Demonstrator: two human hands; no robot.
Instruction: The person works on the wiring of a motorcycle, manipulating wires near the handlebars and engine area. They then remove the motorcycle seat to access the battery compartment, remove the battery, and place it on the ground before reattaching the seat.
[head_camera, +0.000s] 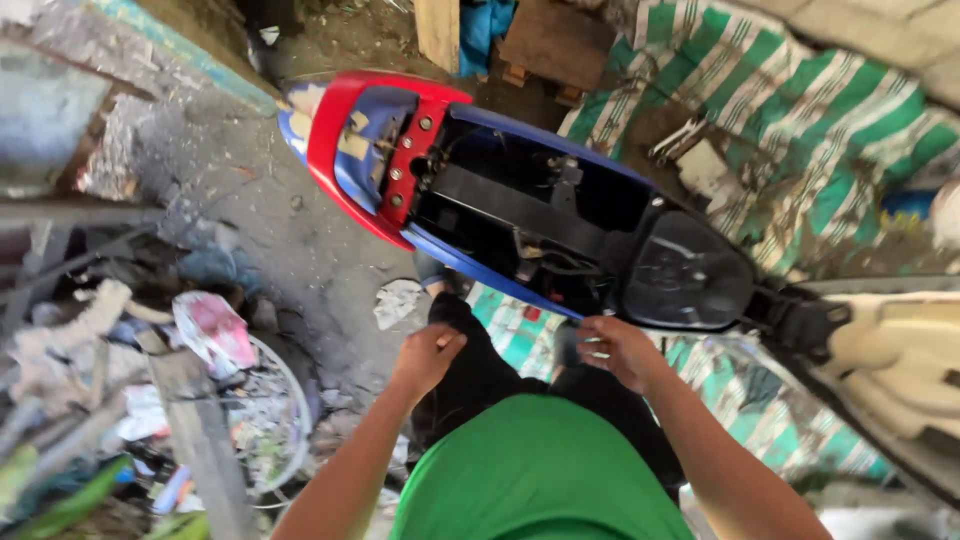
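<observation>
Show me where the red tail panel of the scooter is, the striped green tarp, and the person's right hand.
red tail panel (335, 140), head view, on its curved red outer edge.
striped green tarp (800, 110), head view, on a bare striped part right of the scooter.
right hand (615, 348), head view, on the back of the hand, at the scooter's blue edge.

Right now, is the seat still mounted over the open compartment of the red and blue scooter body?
No, the black compartment of the red and blue scooter body lies open, its wiring and frame exposed with no seat over it.
</observation>
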